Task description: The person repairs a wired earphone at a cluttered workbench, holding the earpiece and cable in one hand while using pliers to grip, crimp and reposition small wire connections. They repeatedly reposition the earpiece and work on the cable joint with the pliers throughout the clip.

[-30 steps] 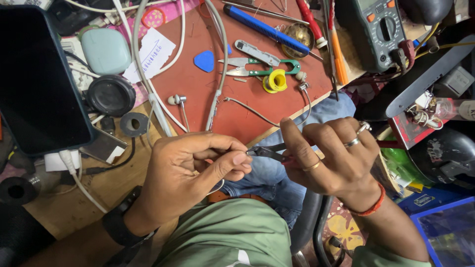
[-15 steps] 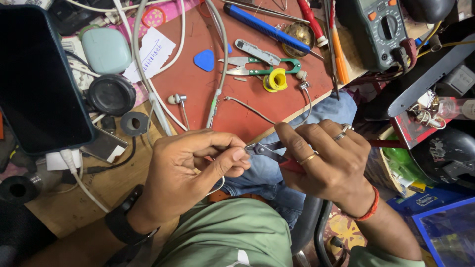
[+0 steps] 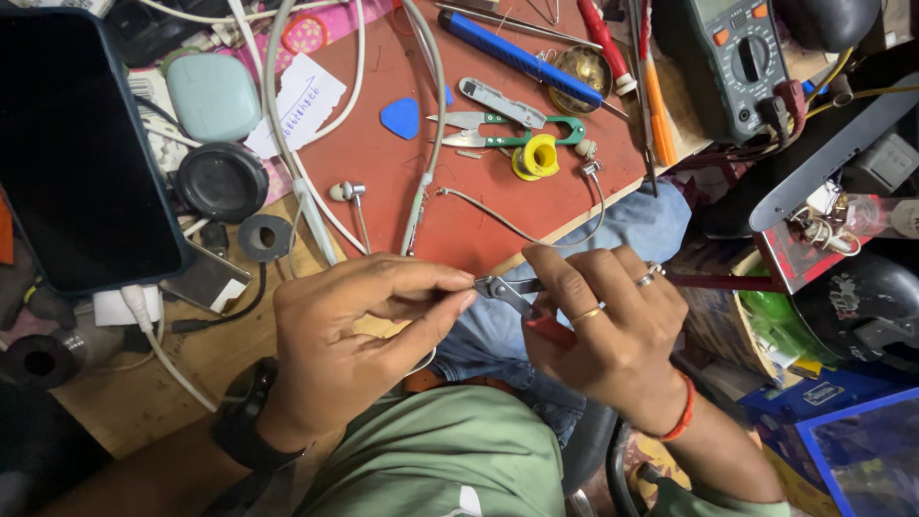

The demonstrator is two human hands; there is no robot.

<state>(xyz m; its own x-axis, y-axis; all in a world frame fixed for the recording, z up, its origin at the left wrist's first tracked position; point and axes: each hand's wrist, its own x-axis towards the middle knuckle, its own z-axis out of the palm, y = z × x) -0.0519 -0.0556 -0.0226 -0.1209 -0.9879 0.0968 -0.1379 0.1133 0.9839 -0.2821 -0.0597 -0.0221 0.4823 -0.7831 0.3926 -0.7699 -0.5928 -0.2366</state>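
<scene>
Head view. The left hand [image 3: 359, 349] pinches a thin grey wire [image 3: 522, 233] between pressed thumb and fingertips, holding its end steady at the nose of small red-handled pliers [image 3: 512, 297]. The right hand [image 3: 613, 330] curls closed around the pliers' handles — tool and wire meet over the lap, just off the red work mat [image 3: 383, 172]. Green-handled snips [image 3: 498, 134] and a multimeter [image 3: 732, 62] lie well apart, a dark phone [image 3: 77, 144] at the left.

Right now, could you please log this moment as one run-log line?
left hand: pinches thin wire | right hand: grips red-handled pliers | jaws at left fingertips | above red mat | phone far left
</scene>
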